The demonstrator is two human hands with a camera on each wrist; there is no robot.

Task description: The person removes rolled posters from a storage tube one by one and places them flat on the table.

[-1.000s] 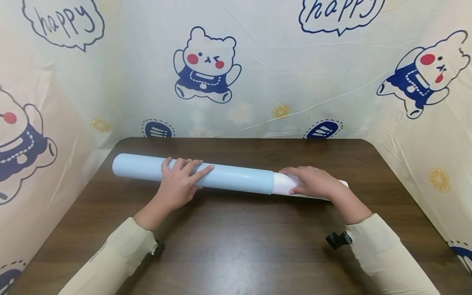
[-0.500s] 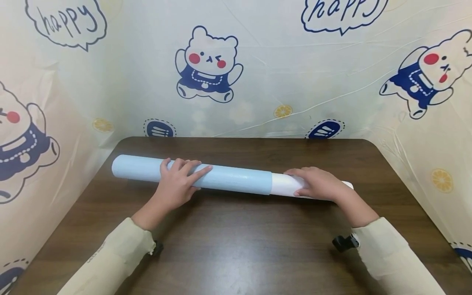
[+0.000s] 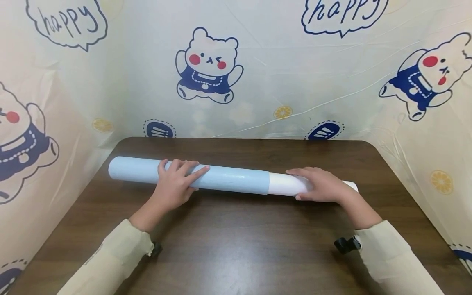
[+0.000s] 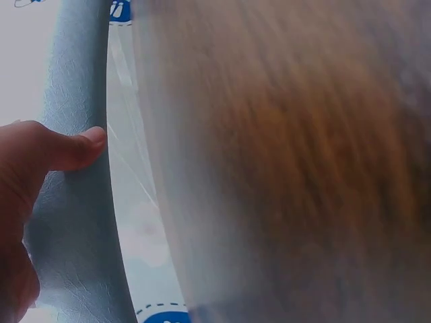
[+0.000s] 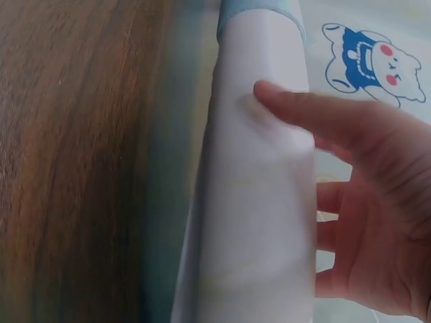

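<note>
We see a blue tube (image 3: 236, 179) lying lengthwise across the far half of the counter (image 3: 236, 250), with a white roll (image 3: 283, 184) sticking out of its right end. The two run in one line, slanting slightly so that the left end sits farther back. We cannot tell whether they touch the counter all along.

Our left hand (image 3: 174, 183) grips the tube left of its middle: the fingers (image 3: 198, 174) are spread apart and curve over its top, and the thumb (image 4: 75, 149) presses its side. Our right hand (image 3: 324, 185) holds the roll just beyond the tube's rim, fingers parted about its width. From the right wrist we see the thumb lie on the roll's face and the other fingers at its far edge, while the roll's upper end runs inside the rim.

We wear pale sleeves (image 3: 389, 250), each with a small black device (image 3: 346, 245) at the wrist. Behind the counter hangs a light backdrop (image 3: 265, 73) printed with bears, orange slices and the word "happy". From the left wrist, the counter is blurred.
</note>
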